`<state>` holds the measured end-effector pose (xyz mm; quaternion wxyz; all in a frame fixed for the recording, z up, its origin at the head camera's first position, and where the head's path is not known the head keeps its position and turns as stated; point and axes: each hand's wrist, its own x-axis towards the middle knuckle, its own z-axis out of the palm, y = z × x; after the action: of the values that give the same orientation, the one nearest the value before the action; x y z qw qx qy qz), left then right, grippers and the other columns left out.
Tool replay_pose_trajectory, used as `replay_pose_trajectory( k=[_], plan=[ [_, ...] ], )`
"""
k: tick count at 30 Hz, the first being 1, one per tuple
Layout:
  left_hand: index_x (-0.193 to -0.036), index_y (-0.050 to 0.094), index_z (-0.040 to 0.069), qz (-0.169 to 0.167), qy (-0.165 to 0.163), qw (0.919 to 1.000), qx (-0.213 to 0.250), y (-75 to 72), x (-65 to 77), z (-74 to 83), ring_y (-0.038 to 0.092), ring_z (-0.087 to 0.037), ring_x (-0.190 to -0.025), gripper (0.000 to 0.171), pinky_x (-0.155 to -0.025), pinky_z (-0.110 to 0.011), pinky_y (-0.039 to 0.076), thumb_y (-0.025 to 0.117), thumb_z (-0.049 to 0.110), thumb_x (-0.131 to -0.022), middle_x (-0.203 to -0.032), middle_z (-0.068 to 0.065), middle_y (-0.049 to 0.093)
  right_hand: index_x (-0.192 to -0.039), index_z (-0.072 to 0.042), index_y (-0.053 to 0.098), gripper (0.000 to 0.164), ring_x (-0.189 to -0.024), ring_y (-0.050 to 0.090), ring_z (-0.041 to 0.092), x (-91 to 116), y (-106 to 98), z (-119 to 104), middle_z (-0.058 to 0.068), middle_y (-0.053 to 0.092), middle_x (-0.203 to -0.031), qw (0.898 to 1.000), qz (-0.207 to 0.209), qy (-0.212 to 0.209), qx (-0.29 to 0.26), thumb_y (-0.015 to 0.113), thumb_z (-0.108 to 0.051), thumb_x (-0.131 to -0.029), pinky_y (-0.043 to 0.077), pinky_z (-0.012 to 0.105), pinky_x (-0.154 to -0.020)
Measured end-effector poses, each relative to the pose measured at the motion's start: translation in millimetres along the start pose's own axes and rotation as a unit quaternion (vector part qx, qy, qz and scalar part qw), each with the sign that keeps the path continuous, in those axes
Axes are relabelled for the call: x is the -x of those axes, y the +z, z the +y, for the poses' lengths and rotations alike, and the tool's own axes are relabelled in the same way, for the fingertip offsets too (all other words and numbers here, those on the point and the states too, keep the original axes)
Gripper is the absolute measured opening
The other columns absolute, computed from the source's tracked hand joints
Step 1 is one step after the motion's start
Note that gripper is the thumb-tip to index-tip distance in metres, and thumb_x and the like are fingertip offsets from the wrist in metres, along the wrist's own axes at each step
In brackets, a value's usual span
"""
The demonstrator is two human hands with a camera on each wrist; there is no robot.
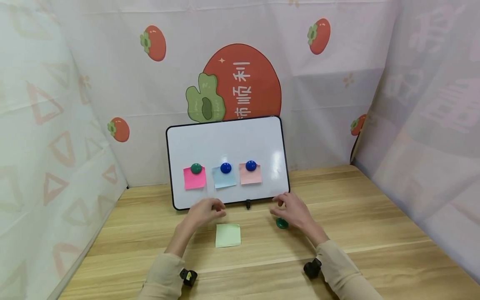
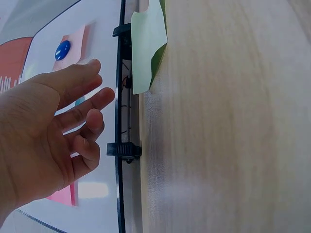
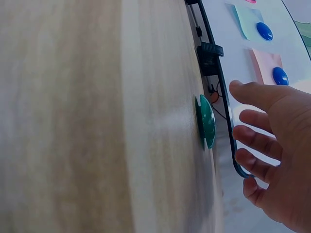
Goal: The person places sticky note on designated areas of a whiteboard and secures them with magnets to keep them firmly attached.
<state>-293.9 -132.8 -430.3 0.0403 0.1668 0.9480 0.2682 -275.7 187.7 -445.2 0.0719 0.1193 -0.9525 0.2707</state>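
My left hand [image 1: 205, 211] hovers over the wooden table just behind a pale green sticky note [image 1: 228, 236], its fingers loosely bent and holding nothing. The note lies flat in the head view; in the left wrist view one corner curls up. Over a round green magnet [image 1: 282, 223] is my right hand [image 1: 294, 211], with relaxed, spread fingers and nothing in them. The magnet lies on the table, partly under that hand. Behind both hands leans a whiteboard [image 1: 225, 141]. On it a green magnet [image 1: 196, 168] tops a bright pink note [image 1: 195, 181].
Blue magnets hold a light blue note [image 1: 224, 180] and a pale pink note [image 1: 250, 176] on the board. A black clip foot [image 1: 248, 203] supports the board's lower edge. Printed cloth walls [image 1: 322, 104] enclose the table [image 1: 255, 275] at the back and sides.
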Motion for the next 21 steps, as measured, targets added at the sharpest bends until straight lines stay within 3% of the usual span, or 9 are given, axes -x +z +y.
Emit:
replay_pose_trajectory(
  k=[10, 21],
  plan=[
    [-0.105, 0.074, 0.018, -0.027, -0.02, 0.9991, 0.026, 1.8, 12.0, -1.4, 0.056, -0.012, -0.082, 0.019, -0.07, -0.032, 0.046, 0.072, 0.03, -0.091, -0.092, 0.007, 0.066, -0.116, -0.011, 0.07, 0.037, -0.092, 0.054, 0.019, 7.3, -2.3, 11.2, 0.002, 0.062, -0.099, 0.999, -0.036, 0.0, -0.013, 0.077, -0.032, -0.086, 0.045, 0.038, -0.078],
    [-0.102, 0.073, 0.019, -0.042, -0.03, 0.9979, 0.039, -0.7, 17.0, -5.6, 0.055, -0.013, -0.079, 0.015, -0.068, -0.031, 0.045, 0.073, 0.028, -0.09, -0.09, 0.006, 0.065, -0.121, -0.011, 0.067, 0.048, -0.096, 0.053, 0.02, 13.7, -8.7, 20.3, 0.004, 0.061, -0.106, 0.996, -0.08, -0.033, -0.012, 0.081, -0.034, -0.082, 0.045, 0.04, -0.084]
  ],
)
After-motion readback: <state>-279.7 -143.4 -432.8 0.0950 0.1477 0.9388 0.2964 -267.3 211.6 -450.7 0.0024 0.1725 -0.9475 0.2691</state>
